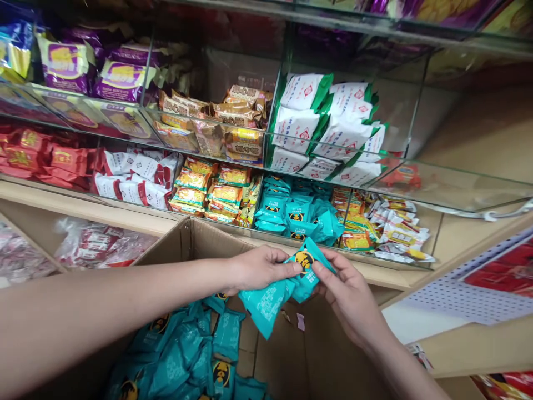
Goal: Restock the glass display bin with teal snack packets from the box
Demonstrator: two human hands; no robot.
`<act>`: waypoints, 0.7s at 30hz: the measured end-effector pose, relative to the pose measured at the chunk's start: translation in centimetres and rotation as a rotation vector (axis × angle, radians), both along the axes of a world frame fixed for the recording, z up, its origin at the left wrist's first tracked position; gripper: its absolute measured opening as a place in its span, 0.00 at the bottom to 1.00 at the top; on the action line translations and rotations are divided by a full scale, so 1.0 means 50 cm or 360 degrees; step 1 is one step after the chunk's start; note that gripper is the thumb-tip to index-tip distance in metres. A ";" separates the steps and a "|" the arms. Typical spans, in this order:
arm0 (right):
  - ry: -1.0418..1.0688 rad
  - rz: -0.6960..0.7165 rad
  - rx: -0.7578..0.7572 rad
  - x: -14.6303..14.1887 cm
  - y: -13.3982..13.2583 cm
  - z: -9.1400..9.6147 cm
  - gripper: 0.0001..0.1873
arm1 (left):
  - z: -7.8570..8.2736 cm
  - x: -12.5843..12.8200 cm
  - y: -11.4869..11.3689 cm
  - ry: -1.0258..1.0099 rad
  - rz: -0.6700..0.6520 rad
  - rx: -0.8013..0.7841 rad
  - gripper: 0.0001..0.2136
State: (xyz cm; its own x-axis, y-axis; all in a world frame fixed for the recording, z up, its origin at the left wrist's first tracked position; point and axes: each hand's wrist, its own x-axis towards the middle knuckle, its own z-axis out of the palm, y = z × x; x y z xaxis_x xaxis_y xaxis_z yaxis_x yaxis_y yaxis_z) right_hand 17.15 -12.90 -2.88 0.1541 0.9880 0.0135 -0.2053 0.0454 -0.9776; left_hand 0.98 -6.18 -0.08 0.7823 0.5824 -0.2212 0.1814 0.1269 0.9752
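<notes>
Both hands are closed on teal snack packets over an open cardboard box. My left hand (262, 269) pinches a teal snack packet (268, 305) whose lower corner points down, its thumb resting near a second packet. My right hand (343, 286) grips that other teal packet (307, 269), which has a black and yellow round emblem facing up. The two packets overlap between the hands. Below, a heap of teal packets (179, 350) fills the left part of the box (216, 241). Just behind my hands, more teal packets (295, 211) are stacked in a shelf compartment.
Clear dividers split the shelves into compartments. Beside the teal stack lie yellow-orange packets (225, 191) and white-and-gold packets (400, 228). Green-and-white packets (325, 128) stand above, behind a clear front panel. A wooden shelf edge (375, 270) runs behind my hands. Bagged goods (104, 241) sit at lower left.
</notes>
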 end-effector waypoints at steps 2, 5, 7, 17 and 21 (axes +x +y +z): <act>0.0029 -0.0021 0.0013 -0.014 -0.007 -0.007 0.25 | -0.005 0.006 -0.012 -0.0045 0.0152 -0.0143 0.17; 0.0077 -0.0057 0.0090 -0.030 -0.008 -0.018 0.30 | -0.003 0.015 -0.020 -0.0172 0.0289 -0.0349 0.18; -0.0014 -0.0210 0.0205 -0.029 -0.002 -0.023 0.31 | 0.001 0.020 -0.020 -0.0167 0.0361 -0.0362 0.17; -0.1512 -0.0178 0.0329 -0.011 0.020 -0.001 0.20 | -0.004 0.031 -0.001 -0.0104 0.0419 0.0052 0.17; -0.1660 -0.0357 0.0363 0.003 0.059 0.029 0.15 | -0.001 0.032 0.018 -0.0090 0.0367 0.0283 0.15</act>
State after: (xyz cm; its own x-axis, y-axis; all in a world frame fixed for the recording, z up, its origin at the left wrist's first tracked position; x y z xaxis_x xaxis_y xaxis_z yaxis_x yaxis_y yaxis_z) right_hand 17.31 -9.93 -1.41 0.1366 0.8964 0.4216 0.7557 0.1809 -0.6294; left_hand 2.59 -5.30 -0.15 0.6329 0.7719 -0.0599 0.1124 -0.0150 0.9935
